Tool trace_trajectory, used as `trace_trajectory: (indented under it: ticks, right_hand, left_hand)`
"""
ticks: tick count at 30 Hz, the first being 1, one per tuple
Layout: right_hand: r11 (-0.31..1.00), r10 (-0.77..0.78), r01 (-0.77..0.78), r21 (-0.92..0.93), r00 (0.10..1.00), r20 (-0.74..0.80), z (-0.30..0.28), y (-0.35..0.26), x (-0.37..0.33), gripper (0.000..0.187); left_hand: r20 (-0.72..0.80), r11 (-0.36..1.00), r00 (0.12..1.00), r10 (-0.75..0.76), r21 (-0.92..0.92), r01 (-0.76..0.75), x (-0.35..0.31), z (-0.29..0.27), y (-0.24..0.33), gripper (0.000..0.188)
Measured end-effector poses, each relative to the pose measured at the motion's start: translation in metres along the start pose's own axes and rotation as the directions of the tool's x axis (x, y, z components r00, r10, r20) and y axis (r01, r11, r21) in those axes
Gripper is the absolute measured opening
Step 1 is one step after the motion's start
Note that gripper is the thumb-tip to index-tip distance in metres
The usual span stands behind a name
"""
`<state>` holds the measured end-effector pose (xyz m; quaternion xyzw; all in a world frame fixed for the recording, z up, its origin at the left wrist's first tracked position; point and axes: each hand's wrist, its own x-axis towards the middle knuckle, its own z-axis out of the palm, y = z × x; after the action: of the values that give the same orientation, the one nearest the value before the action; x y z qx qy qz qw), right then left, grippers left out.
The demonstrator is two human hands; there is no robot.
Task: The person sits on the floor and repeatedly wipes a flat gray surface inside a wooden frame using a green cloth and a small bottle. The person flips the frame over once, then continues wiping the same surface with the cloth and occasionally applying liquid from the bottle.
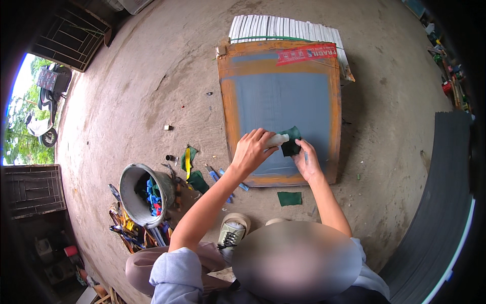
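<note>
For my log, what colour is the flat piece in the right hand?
The flat piece is dark green, best seen in the head view.

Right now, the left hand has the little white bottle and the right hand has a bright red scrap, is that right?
Not quite: the scrap is dark green, not red. The head view shows the left hand with the little white bottle and the right hand with that green scrap.

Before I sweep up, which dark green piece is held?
The green piece in the right hand, over the grey panel; the others lie on the floor.
</note>
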<state>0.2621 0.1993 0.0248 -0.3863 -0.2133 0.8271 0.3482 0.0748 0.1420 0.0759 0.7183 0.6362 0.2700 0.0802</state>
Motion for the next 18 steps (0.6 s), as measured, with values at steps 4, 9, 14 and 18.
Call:
trace_trajectory:
  ticks: [4, 9, 14, 18]
  right_hand:
    - [0.998, 0.033, -0.034, 0.053, 0.999, 0.013, 0.001, -0.005, 0.002, 0.024]
    - [0.996, 0.062, -0.062, 0.071, 0.998, 0.007, -0.003, -0.004, 0.005, 0.034]
    - [0.994, 0.060, -0.064, 0.091, 0.997, 0.038, -0.010, -0.002, 0.010, 0.038]
    - [0.996, 0.068, -0.070, 0.053, 0.996, 0.054, -0.014, -0.003, 0.015, 0.034]
  left_hand:
    - [0.061, 0.990, 0.996, 0.071, 0.121, -0.078, 0.006, 0.004, 0.008, 0.039]
    - [0.074, 0.974, 0.993, 0.097, 0.197, -0.110, 0.005, 0.009, 0.011, 0.038]
    - [0.069, 0.972, 0.995, 0.074, 0.217, -0.088, 0.004, 0.012, 0.014, 0.038]
    - [0.045, 0.983, 0.998, 0.036, 0.179, -0.043, -0.001, 0.014, 0.012, 0.038]
